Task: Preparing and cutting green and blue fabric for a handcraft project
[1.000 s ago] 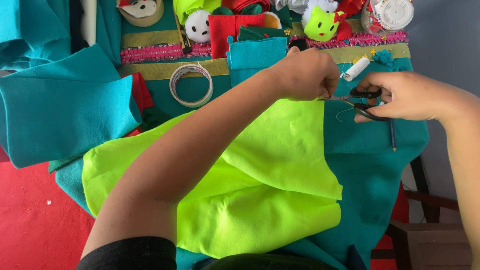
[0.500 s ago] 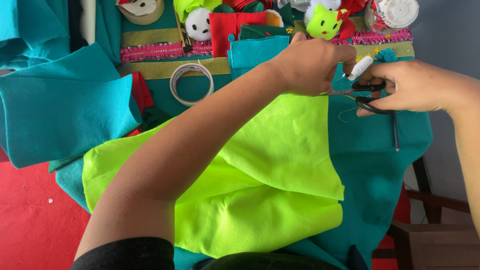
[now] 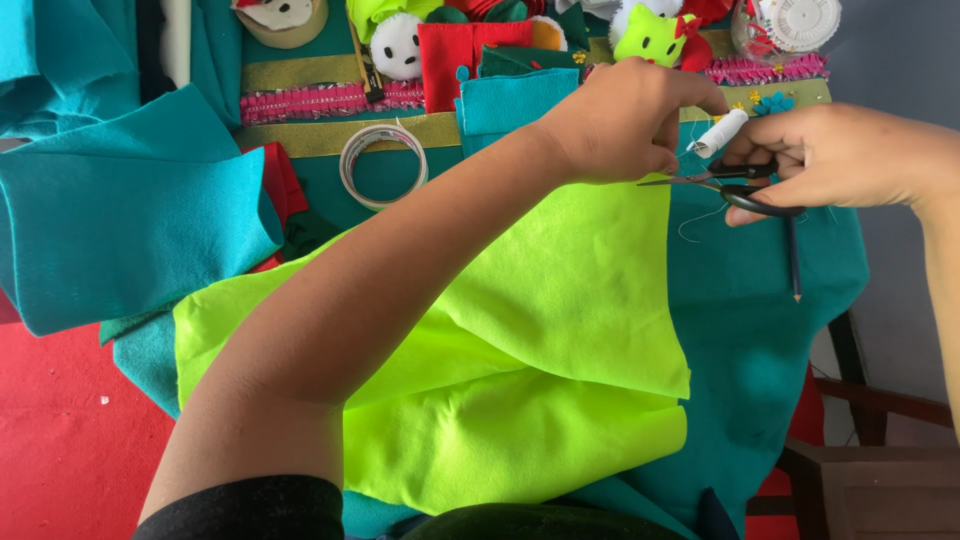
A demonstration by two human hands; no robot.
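A sheet of neon yellow-green felt lies folded over teal cloth in the middle. My left hand reaches across it and pinches the felt's upper right corner. My right hand holds black-handled scissors, whose blades point left toward my left hand's fingers at the felt's edge. A white spool of thread sits just behind the scissors, and a loose thread trails below them.
A tape roll lies at upper middle. Folded teal felt is stacked at left. Small felt toys, red felt and pink trim line the back. A pencil lies at right, a wooden chair at lower right.
Both hands have shifted slightly upward and the scissors blades have come closer to my left hand's fingers at the felt's corner.
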